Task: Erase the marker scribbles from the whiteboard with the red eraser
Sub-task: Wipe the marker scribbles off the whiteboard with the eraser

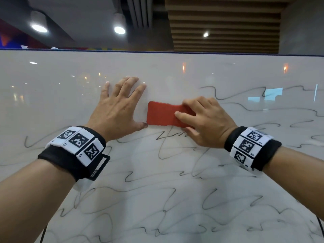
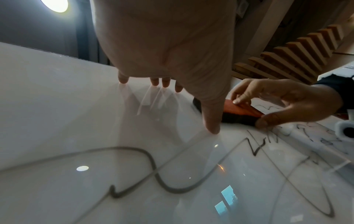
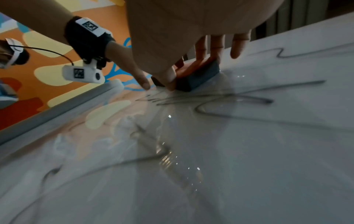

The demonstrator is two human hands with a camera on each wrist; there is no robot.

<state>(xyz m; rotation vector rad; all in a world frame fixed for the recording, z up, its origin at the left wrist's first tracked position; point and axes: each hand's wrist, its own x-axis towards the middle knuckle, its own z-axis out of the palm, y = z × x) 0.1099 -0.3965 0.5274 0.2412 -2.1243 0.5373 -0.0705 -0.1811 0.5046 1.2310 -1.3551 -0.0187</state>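
Observation:
The red eraser (image 1: pixel 162 114) lies flat against the whiteboard (image 1: pixel 52 102), just right of my left hand (image 1: pixel 119 106). My right hand (image 1: pixel 201 118) grips the eraser's right end, fingers over its top edge and thumb under its lower edge; the right wrist view shows the eraser (image 3: pixel 199 74) between that thumb and the fingers. My left hand presses flat on the board with fingers spread, its thumb tip beside the eraser's lower left corner (image 2: pixel 235 110). Black marker scribbles (image 1: pixel 168 146) cover the board below and to the right of the eraser. The strip above and left of it is wiped white.
The whiteboard's top edge (image 1: pixel 157 51) runs across the head view, with ceiling lamps (image 1: pixel 119 30) and wooden slats (image 1: pixel 226 23) behind. In the right wrist view the board's frame (image 3: pixel 57 109) borders a colourful orange wall. A cable (image 1: pixel 320 225) hangs at the lower right.

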